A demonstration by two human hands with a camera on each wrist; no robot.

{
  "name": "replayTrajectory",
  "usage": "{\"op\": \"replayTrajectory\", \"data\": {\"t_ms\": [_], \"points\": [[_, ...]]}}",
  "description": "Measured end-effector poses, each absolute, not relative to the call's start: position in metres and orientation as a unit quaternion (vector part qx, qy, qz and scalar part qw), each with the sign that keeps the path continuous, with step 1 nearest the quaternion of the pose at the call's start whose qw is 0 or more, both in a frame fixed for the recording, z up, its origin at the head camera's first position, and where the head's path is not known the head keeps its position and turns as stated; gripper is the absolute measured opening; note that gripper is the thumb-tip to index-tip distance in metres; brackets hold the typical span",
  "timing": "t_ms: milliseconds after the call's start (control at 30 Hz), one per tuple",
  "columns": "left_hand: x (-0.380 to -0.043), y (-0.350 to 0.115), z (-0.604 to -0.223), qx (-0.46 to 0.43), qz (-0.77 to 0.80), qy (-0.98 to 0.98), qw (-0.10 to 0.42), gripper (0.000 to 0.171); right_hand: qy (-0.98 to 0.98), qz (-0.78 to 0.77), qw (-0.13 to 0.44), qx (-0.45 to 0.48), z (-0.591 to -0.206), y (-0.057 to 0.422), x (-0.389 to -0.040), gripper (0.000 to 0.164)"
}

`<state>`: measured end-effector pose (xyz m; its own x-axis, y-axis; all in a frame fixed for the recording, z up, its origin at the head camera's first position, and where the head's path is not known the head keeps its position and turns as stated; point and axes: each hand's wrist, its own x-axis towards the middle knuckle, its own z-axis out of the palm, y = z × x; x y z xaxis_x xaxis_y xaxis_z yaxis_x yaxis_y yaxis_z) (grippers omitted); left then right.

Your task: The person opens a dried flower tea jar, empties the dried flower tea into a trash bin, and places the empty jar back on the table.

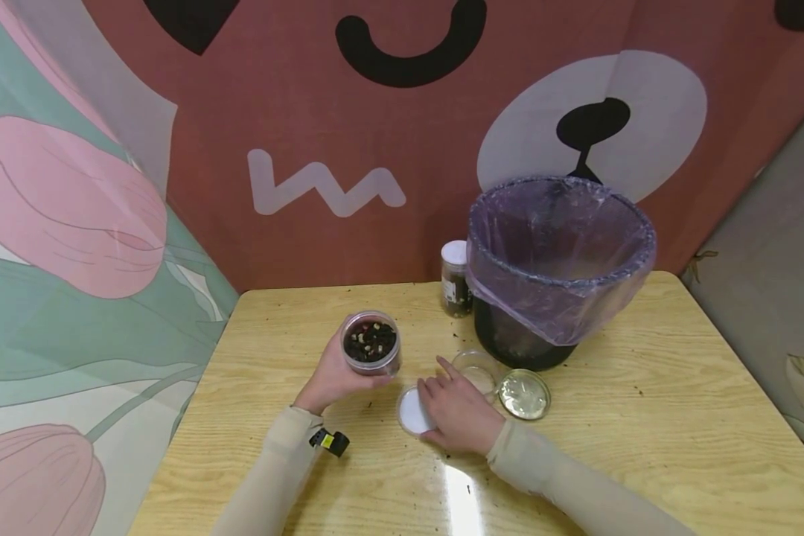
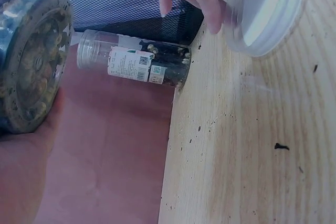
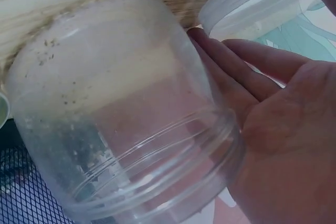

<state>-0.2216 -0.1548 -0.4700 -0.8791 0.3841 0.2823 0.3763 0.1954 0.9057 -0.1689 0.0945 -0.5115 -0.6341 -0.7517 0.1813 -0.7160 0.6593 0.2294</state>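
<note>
Filled jar rests between thumb and fingers of the left hand.

Head view looks down; wrist views share the table.

Pale wood-grain table. Back right: black mesh bin, purple liner folded over rim. Tall labelled jar upright, just left of bin. In front of bin: clear jar, upright; gold-rimmed disc flat, just beside it. White lid left of clear jar; table contact unclear. Dark crumbs scattered across table. Bright glare strip toward near side.
</note>
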Motion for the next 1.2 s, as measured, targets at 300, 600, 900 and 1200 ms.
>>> {"op": "replayTrajectory", "data": {"t_ms": [300,600,900,1200], "points": [[-0.222,-0.155,-0.469,0.245,0.581,0.776,-0.003,0.098,-0.902,-0.020,0.114,0.416,-0.503,0.098,-0.171,0.095],[-0.224,-0.143,-0.450,0.237,0.600,0.764,-0.021,0.102,-0.859,0.064,0.275,0.428,-0.446,0.127,-0.183,0.064],[-0.229,-0.125,-0.415,0.237,0.621,0.745,-0.057,0.102,-0.785,0.180,0.496,0.324,-0.369,0.190,-0.201,0.041],[-0.237,-0.095,-0.391,0.274,0.632,0.720,-0.091,0.093,-0.827,0.129,0.488,0.246,-0.367,0.241,-0.216,0.050]]}}
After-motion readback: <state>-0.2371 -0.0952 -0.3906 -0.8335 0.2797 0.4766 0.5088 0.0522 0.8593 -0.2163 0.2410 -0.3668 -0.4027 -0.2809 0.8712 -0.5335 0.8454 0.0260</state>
